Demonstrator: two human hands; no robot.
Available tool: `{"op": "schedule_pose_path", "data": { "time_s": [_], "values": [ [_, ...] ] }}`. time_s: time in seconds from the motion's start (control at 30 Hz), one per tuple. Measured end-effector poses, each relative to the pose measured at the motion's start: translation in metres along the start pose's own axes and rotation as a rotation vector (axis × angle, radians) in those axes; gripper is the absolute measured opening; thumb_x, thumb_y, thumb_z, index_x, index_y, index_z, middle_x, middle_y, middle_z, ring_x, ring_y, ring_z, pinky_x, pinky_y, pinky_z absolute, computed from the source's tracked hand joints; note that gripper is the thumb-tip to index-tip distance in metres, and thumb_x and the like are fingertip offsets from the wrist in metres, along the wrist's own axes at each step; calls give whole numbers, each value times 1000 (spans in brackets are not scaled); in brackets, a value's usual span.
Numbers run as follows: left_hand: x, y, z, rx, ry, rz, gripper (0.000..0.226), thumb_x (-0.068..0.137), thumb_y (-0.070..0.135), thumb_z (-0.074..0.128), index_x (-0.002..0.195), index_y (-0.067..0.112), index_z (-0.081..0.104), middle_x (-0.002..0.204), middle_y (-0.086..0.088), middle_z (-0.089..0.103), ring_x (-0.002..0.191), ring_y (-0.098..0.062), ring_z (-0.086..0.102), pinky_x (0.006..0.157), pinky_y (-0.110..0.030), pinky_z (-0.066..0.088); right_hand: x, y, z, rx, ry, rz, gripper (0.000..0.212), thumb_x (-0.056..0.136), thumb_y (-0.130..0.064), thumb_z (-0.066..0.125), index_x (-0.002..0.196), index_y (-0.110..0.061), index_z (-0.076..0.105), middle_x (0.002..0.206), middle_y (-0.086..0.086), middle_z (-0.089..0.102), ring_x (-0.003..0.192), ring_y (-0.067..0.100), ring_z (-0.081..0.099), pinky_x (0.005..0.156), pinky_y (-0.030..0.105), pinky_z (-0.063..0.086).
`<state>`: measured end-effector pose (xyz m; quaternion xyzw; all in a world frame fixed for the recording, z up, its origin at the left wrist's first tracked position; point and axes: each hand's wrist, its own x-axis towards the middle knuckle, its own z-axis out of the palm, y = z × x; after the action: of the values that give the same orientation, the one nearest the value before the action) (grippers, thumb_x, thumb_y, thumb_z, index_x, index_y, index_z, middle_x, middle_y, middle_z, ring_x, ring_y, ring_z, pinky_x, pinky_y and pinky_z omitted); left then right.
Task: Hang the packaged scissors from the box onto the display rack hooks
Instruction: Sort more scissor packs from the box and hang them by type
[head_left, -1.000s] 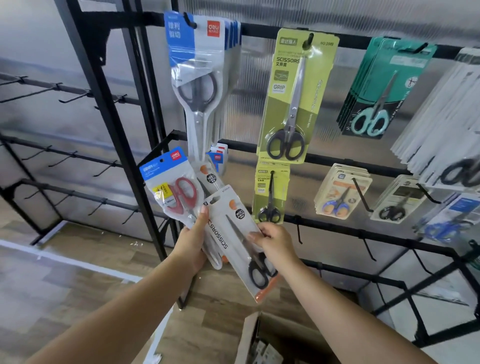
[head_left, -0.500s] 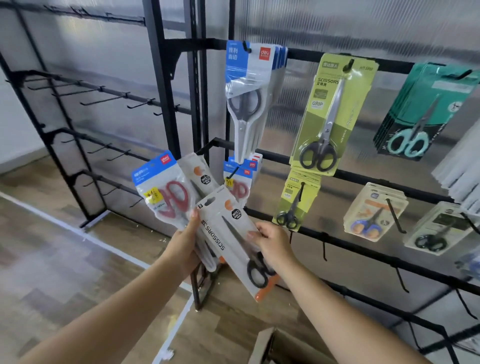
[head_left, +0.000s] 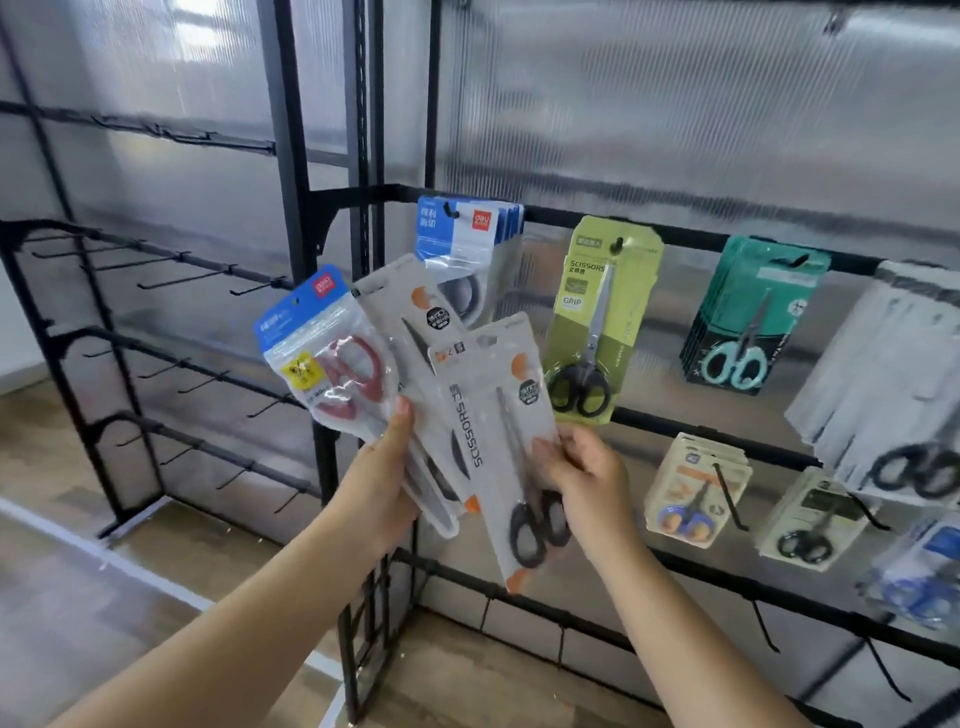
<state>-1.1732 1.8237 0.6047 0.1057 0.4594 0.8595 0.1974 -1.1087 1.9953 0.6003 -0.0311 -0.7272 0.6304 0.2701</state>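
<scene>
The black metal display rack (head_left: 670, 241) fills the wall of ribbed translucent panels; its left bay shows bare hooks (head_left: 176, 280) with open room around them, the right bay hangs crowded. The left hand (head_left: 384, 478) grips a fan of glossy plastic packs, a blue-topped red-handled pack (head_left: 327, 353) among them. The right hand (head_left: 582, 478) pinches the grey card scissors pack (head_left: 498, 431), black handles low, held tilted before the rack.
</scene>
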Motion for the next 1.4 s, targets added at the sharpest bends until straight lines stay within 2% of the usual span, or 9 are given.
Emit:
{"op": "schedule_pose_path", "data": {
  "time_s": [0.13, 0.33, 0.67, 0.8, 0.87, 0.97, 1.1, 1.23, 1.4],
  "values": [
    [5, -3, 32, 18, -27, 22, 51, 80, 38, 56, 121, 9, 59, 112, -12, 70, 101, -27, 68, 72, -39, 57, -3, -8, -29, -39, 81, -19, 13, 89, -12, 60, 86, -24, 63, 84, -8, 71, 79, 3, 66, 65, 14, 50],
    [13, -19, 82, 110, -162, 46, 57, 70, 40, 63, 120, 11, 61, 109, -10, 71, 101, -30, 67, 90, -50, 50, -14, -15, -76, -71, 236, -32, 13, 89, -8, 60, 85, -19, 64, 81, -7, 71, 78, 5, 65, 64, 14, 49],
    [28, -86, 171, 20, -302, -2, 34, 72, 34, 66, 104, 23, 64, 95, 4, 75, 87, -14, 72, 78, -38, 56, -52, -20, -177, -167, 599, -40, 18, 91, -7, 58, 79, -20, 61, 70, -11, 64, 65, -7, 57, 62, 6, 43],
    [25, -110, 208, 12, -438, -21, 30, 79, 31, 61, 108, 22, 63, 99, 2, 74, 91, -15, 71, 67, -27, 57, -68, -27, -230, -218, 760, -21, 17, 90, -8, 60, 81, -22, 63, 74, -9, 65, 72, 6, 60, 63, 13, 44],
    [20, -119, 228, -4, -492, -52, 33, 81, 30, 59, 111, 18, 62, 100, -1, 74, 91, -17, 71, 65, -26, 57, -75, -35, -253, -209, 821, 1, 14, 90, -8, 59, 99, -17, 65, 83, -1, 66, 75, 17, 62, 69, 21, 50],
    [10, -131, 264, 5, -562, -118, 29, 86, 27, 58, 114, 17, 61, 103, -5, 73, 92, -21, 71, 70, -34, 59, -84, -51, -290, -210, 925, 13, 50, 91, -11, 59, 137, -23, 44, 97, 0, 63, 79, 19, 64, 77, 31, 53],
    [0, -142, 313, 86, -580, -120, 18, 95, 21, 54, 109, 14, 62, 90, 0, 75, 82, -16, 72, 65, -28, 59, -84, -73, -349, -369, 1047, 18, 52, 94, -14, 52, 142, -29, 39, 72, -13, 53, 45, 3, 48, 48, 14, 41],
    [-6, -151, 345, 153, -528, -169, 34, 92, 27, 59, 120, 7, 57, 112, -16, 69, 98, -29, 68, 81, -39, 58, -73, -93, -402, -476, 1123, 60, 46, 96, -13, 46, 141, -24, 44, 120, -3, 63, 82, 14, 63, 63, 23, 44],
    [-2, -164, 357, 194, -514, -169, 32, 90, 33, 60, 114, 11, 57, 110, -16, 68, 101, -35, 66, 94, -52, 49, -57, -104, -452, -560, 1083, 112, 45, 95, -14, 44, 139, -22, 45, 140, 4, 50, 85, 12, 54, 75, 27, 42]
  ]
}}
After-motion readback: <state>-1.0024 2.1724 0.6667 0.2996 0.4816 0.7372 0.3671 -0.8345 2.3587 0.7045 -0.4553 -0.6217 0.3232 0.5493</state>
